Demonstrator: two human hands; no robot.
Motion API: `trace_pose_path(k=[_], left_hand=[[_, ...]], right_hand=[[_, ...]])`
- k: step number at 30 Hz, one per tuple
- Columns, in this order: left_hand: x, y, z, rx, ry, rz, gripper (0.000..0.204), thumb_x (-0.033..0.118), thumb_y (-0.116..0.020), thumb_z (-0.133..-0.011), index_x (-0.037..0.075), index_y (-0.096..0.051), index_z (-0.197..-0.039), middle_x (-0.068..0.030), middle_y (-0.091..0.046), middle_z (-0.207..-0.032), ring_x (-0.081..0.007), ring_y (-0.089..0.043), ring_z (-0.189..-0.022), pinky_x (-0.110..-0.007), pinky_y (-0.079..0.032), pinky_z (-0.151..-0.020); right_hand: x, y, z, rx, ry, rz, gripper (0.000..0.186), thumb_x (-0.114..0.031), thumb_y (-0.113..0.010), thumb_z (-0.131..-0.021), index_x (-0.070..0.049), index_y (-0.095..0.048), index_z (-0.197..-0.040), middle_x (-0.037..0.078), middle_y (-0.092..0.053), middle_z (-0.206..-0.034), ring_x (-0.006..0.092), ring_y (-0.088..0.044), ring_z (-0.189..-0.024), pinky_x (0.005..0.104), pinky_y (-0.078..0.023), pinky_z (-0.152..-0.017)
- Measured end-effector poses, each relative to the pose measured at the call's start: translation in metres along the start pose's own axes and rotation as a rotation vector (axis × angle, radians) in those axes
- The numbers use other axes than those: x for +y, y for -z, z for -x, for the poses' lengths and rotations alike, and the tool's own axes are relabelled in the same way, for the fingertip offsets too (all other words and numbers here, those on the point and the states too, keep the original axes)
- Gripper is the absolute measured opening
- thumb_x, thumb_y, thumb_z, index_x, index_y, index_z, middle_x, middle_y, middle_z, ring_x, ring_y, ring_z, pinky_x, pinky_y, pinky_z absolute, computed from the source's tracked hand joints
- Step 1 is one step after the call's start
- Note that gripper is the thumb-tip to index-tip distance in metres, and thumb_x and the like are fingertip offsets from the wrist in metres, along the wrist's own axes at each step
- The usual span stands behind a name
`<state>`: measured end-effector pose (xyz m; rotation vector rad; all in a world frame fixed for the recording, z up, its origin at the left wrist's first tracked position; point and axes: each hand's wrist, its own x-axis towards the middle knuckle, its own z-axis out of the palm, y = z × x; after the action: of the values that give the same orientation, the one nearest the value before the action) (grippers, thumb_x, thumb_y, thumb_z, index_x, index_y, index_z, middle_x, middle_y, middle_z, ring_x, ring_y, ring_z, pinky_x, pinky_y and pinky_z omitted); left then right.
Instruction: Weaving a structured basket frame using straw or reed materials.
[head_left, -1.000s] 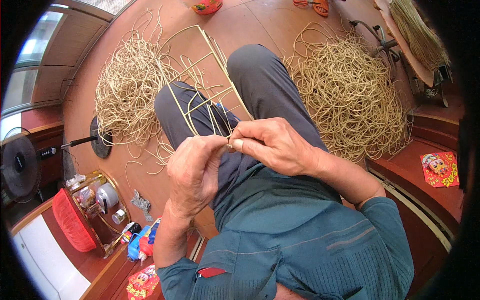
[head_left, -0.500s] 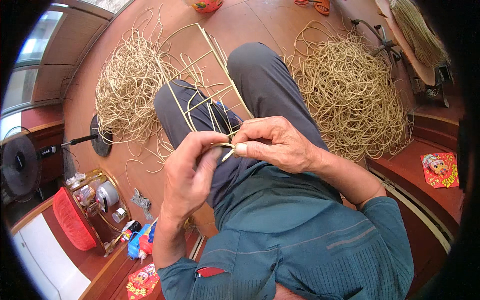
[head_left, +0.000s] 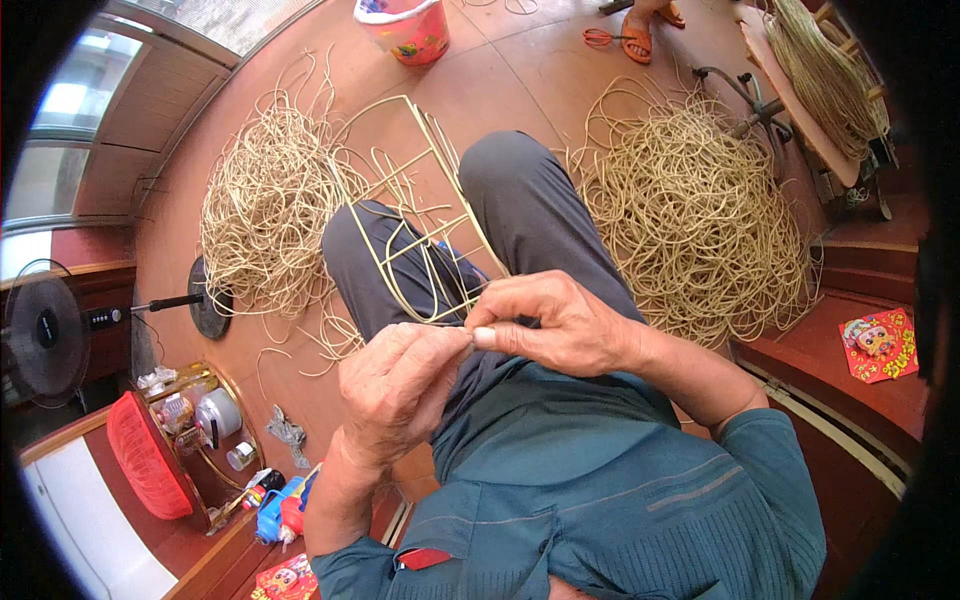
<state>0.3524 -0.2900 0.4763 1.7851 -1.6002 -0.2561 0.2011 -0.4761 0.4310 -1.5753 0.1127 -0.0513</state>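
Note:
Across my thighs rests a narrow openwork frame [head_left: 395, 193] of pale yellow rods with crossbars, its near end reaching my hands. There my right hand [head_left: 565, 325] pinches between thumb and bent forefinger. My left hand [head_left: 400, 385] meets it fingertip to fingertip, back of the hand upward, fingers closed together. Between the fingertips they grip a pale cane-like strand, mostly hidden by the fingers. Several loose rod ends stick out inside the frame near my right fingers.
Tangled heaps of pale strands lie on the floor, one to the left [head_left: 265, 210] and a larger one to the right [head_left: 695, 220]. A red bucket [head_left: 415, 35] and another person's sandalled foot [head_left: 637, 38] are at the far side. A fan [head_left: 45, 330] stands left.
My left fingers have closed in over the strand end, which showed before and is now covered. The view has tilted, so the bucket and the other person's foot show more fully.

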Motion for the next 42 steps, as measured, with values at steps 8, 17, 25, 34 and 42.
trace_pose_path(k=[8, 17, 25, 34, 42], left_hand=[[0.017, -0.013, 0.009, 0.069, 0.484, 0.361, 0.010, 0.004, -0.075, -0.098, 0.001, -0.077, -0.107, -0.0075, -0.074, -0.081, -0.0098, -0.069, -0.071, -0.028, -0.054, -0.063], [0.017, -0.020, 0.015, 0.110, 0.444, 0.387, 0.026, 0.000, -0.075, -0.094, 0.005, -0.074, -0.119, -0.0057, -0.074, -0.083, -0.0134, -0.072, -0.070, -0.028, -0.056, -0.063], [0.006, -0.006, 0.015, -0.099, -0.235, -0.323, 0.040, 0.015, -0.075, -0.087, 0.010, -0.074, -0.126, 0.0007, -0.058, -0.084, -0.0127, -0.057, -0.066, -0.029, -0.044, -0.055], [0.031, 0.000, 0.013, -0.176, -0.087, -0.377, 0.021, 0.010, -0.079, -0.085, 0.007, -0.074, -0.105, -0.0043, -0.063, -0.084, -0.0208, -0.065, -0.068, -0.034, -0.051, -0.058], [0.024, 0.007, 0.003, -0.209, 0.330, 0.066, 0.010, 0.010, -0.077, -0.094, 0.003, -0.073, -0.099, -0.0144, -0.066, -0.087, -0.0309, -0.070, -0.082, -0.039, -0.055, -0.072]], right_hand=[[0.010, -0.017, 0.009, 0.216, 0.250, 0.108, 0.012, -0.006, -0.077, -0.098, 0.002, -0.078, -0.107, 0.014, -0.076, -0.093, 0.0214, -0.074, -0.081, 0.0339, -0.057, -0.073], [0.012, -0.023, 0.023, 0.206, -0.064, -0.277, 0.013, -0.011, -0.075, -0.102, 0.000, -0.078, -0.108, 0.002, -0.075, -0.092, 0.0067, -0.066, -0.085, 0.0276, -0.053, -0.076], [0.018, -0.008, 0.022, -0.059, -0.285, -0.525, 0.020, -0.020, -0.072, -0.106, 0.000, -0.074, -0.106, -0.002, -0.071, -0.090, 0.0055, -0.063, -0.085, 0.0259, -0.051, -0.076], [-0.002, -0.012, 0.028, 0.041, -0.048, 0.101, 0.017, -0.016, -0.078, -0.099, 0.000, -0.078, -0.105, 0.010, -0.078, -0.093, 0.0172, -0.075, -0.085, 0.0331, -0.058, -0.074], [0.009, -0.029, 0.030, 0.241, 0.233, 0.276, 0.012, -0.007, -0.078, -0.095, -0.002, -0.075, -0.105, 0.015, -0.075, -0.095, 0.0301, -0.075, -0.086, 0.0386, -0.059, -0.076]])
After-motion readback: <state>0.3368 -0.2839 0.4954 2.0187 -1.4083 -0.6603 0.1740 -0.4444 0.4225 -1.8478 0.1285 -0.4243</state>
